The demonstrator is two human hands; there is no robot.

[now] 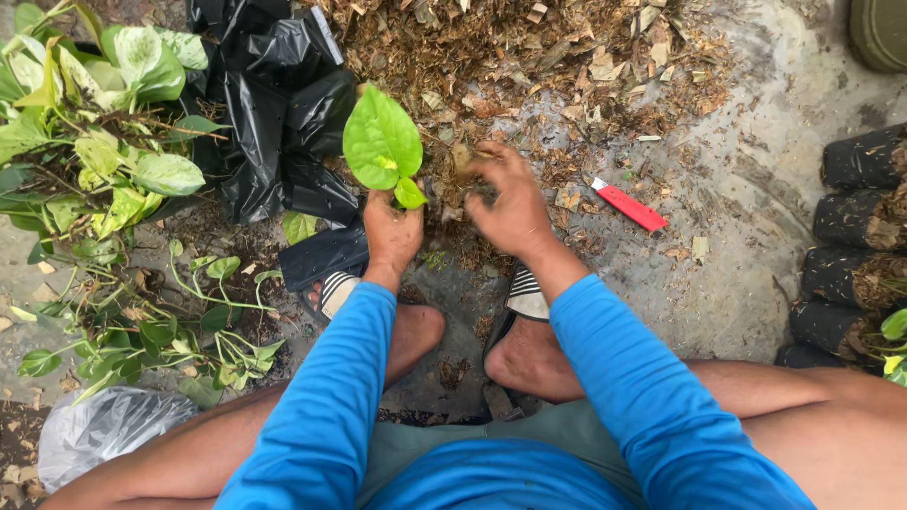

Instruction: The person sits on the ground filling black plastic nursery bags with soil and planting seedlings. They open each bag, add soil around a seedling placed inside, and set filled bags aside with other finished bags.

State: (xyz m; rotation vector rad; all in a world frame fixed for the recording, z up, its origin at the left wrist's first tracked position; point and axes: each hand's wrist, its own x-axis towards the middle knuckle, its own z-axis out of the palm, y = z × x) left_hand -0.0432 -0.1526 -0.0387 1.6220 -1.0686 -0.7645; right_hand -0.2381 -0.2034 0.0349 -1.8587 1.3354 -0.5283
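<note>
Closed around the stem of a small green cutting with one broad heart-shaped leaf (382, 142), the grip of the left hand (392, 233) holds the plant upright just in front of the pile of dry brown husk and leaf litter (529, 57), and a small black plastic grow bag (324, 253) lies just below and left of that hand, though whether the stem already sits inside it cannot be told; the right hand (510, 203) is at the near edge of the pile with its fingers curled as if gathering loose litter, blurred, so whether it holds anything cannot be told. Judging from how things lie, the work looks midway: well to the right of the pile stands a row of filled black grow bags (855, 227), some with green leaves showing, while to the left of the pile a heap of loose green cuttings (104, 142) and a bundle of empty black plastic bags (274, 104) remain unused. A red-handled cutter (630, 206) lies on the wet concrete floor (756, 246) just right of the pile, untouched
</note>
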